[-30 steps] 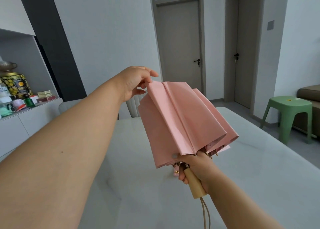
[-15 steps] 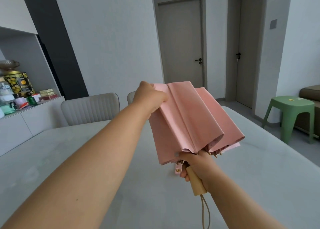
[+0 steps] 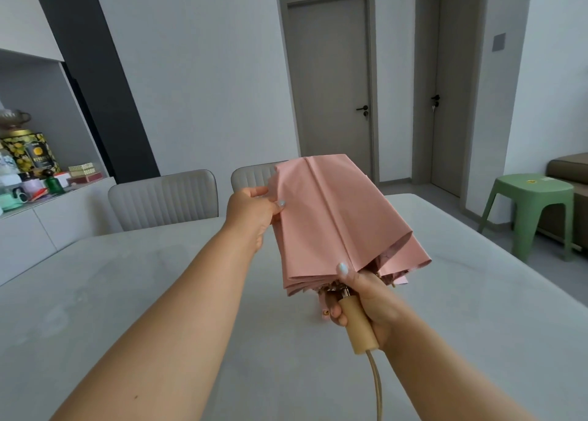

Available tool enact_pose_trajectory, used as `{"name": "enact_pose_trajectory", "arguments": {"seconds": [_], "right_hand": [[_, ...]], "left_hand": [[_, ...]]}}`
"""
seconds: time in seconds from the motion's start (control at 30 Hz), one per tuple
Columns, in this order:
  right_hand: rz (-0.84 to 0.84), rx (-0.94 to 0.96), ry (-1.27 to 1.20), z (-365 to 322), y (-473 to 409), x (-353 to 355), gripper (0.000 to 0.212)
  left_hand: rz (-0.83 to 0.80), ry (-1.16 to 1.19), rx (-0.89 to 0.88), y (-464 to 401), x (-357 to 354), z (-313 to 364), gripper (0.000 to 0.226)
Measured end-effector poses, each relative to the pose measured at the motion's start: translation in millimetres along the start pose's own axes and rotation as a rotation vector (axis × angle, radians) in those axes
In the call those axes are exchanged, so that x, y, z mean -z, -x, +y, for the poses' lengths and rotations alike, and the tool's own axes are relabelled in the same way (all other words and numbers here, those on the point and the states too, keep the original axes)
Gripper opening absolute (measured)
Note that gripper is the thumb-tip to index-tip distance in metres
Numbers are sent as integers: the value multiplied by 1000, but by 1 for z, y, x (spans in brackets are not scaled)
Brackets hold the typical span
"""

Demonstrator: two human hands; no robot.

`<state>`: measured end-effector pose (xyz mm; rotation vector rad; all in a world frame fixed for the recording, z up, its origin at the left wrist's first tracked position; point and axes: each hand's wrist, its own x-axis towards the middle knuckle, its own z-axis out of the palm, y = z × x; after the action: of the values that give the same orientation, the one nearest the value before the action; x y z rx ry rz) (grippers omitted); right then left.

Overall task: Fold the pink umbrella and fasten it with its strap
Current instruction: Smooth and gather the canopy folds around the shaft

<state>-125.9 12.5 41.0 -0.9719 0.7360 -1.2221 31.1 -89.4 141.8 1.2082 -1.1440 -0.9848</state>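
Step in hand: gathering pleats. Right hand grips the handle; left hand pinches the pink umbrella canopy at 10 o'clock (strap not yet wrapped). Next, probably: wind folds tight.

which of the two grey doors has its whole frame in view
The left grey door, straight ahead with its top frame visible; the right grey door is cut off by the picture's top edge.

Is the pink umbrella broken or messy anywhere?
Not broken that I can see. The pink umbrella is just loose: its folds fan out, not wrapped tight. The left hand pinches a fold; the right hand holds the wooden handle.
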Motion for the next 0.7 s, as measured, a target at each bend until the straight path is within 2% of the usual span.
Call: {"name": "enact_pose_trajectory", "arguments": {"seconds": [0.07, 0.17, 0.3, 0.43, 0.5, 0.63, 0.7], "right_hand": [[72, -13, -25, 0, 0, -1, 69], [156, -35, 95, 2, -1, 0, 55], [181, -38, 191, 1, -1, -1, 49], [167, -46, 207, 0, 0, -4, 47], [164, -51, 210, 0, 1, -6, 42], [161, -49, 189, -1, 3, -7, 41], [170, -48, 194, -2, 3, -7, 43]], "left_hand": [[-13, 26, 12, 1, 1, -3, 46], [-49, 38, 17, 0, 2, -1, 34], [-56, 0, -40, -2, -3, 19, 10], [-10, -23, -48, -9, -8, 37, 21], [23, -7, -19, -13, -8, 42, 17], [-48, 155, 148, -20, -2, 42, 24], [-89, 194, 199, -21, 2, 40, 18]]}}
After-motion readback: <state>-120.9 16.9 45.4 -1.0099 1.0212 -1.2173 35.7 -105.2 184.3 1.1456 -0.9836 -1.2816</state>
